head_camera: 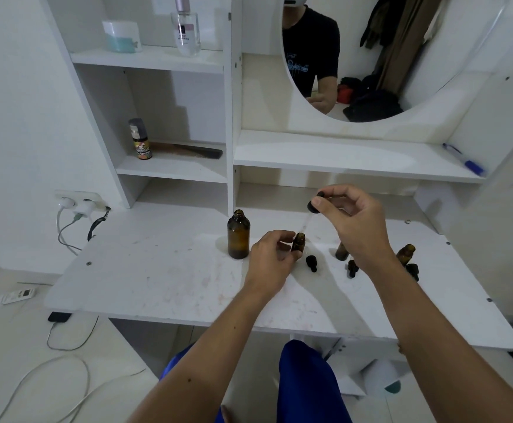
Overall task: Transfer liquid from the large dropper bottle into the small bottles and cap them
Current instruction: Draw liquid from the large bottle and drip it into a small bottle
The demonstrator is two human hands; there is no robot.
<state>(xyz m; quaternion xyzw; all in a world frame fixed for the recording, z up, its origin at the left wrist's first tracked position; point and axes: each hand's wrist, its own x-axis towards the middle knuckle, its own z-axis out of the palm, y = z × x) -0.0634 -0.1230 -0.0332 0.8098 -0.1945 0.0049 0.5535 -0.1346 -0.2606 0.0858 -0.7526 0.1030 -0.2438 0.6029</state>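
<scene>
Left hand steadying upright (uncapped) vial

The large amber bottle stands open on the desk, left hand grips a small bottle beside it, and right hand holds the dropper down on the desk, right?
Not quite. In the head view the right hand holds the dropper raised above the small bottle, not on the desk. The rest holds: large amber bottle open, left hand gripping.

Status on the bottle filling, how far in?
Early. Done: large bottle stands open. In hand: left hand holds a small bottle on the desk; right hand pinches the dropper above it. Left: two more small bottles uncapped, three caps lying loose.
</scene>
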